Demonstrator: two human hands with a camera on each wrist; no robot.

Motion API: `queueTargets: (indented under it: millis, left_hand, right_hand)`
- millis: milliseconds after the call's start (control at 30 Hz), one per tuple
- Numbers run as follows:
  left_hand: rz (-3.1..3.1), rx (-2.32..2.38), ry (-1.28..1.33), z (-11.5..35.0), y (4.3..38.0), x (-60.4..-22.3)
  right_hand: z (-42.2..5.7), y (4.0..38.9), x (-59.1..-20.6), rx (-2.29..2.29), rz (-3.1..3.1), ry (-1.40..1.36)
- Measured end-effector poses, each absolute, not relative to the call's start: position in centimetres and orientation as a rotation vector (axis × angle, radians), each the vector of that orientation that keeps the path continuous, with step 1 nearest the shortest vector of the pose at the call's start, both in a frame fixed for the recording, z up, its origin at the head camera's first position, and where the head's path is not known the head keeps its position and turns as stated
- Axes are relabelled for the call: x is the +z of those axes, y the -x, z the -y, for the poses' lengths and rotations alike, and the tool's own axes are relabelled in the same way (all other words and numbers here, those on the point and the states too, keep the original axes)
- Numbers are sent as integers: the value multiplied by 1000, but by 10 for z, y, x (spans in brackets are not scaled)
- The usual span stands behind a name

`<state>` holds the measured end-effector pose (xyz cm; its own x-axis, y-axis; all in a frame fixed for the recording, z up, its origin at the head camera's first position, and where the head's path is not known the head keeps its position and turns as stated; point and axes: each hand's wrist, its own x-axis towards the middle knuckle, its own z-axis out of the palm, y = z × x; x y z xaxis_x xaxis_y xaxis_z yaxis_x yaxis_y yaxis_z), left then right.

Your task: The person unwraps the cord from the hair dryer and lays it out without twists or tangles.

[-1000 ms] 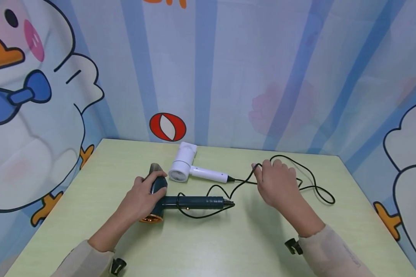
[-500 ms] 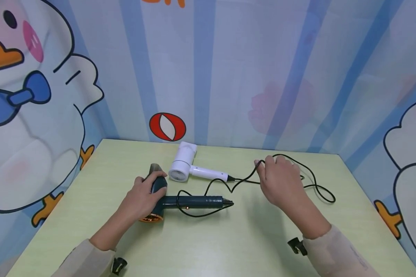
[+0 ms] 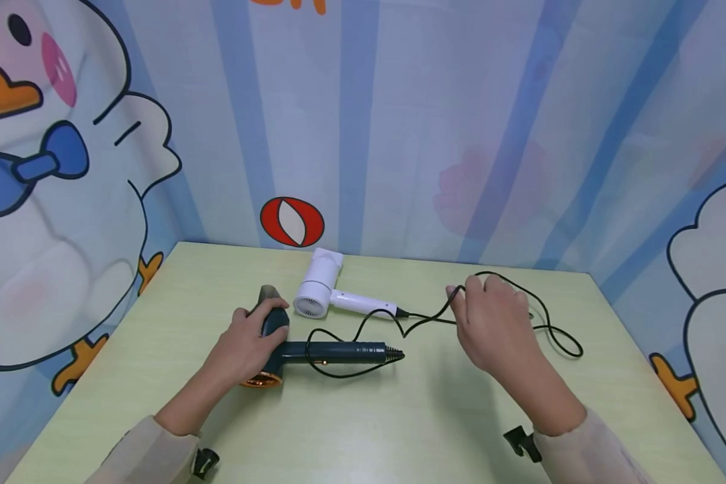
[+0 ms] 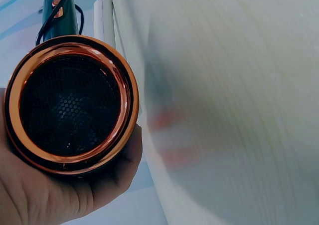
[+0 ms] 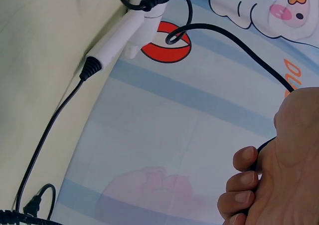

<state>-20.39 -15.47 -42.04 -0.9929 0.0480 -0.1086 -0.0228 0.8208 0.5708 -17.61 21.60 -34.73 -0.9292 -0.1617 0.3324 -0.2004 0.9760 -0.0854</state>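
My left hand point(image 3: 238, 349) grips the head of a dark teal hair dryer point(image 3: 347, 351), its handle pointing right. The left wrist view looks straight at the copper-rimmed grille point(image 4: 70, 105), with fingers wrapped beneath it. From the handle's end a black cord point(image 3: 376, 311) loops around the handle and runs in bends to my right hand point(image 3: 493, 326). Curled fingers hold that cord point(image 5: 219, 28) above the table, as the right wrist view shows. Behind the teal dryer lies a white hair dryer point(image 3: 322, 279), untouched by either hand.
A pale green table point(image 3: 363, 430) carries everything. The white dryer's thin cord point(image 3: 429, 316) passes behind my right hand. More black cord point(image 3: 571, 346) lies looped at the right. A cartoon-printed curtain point(image 3: 399, 134) stands along the back and sides.
My right hand has shifted slightly right with the cord, and the cord's bend near the teal handle has risen into a higher arch. My left hand keeps its grip almost still.
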Motion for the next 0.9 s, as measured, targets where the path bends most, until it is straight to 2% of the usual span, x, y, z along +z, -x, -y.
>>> queueTargets:
  millis: [333,900]
  left_hand:
    - [-2879,908,-16,157,207,-423]
    - [-2880,907,3,156,210,-425]
  right_hand:
    - [-214,165,-334,241,2767,-297]
    - [-217,157,-332,241,2714,-337]
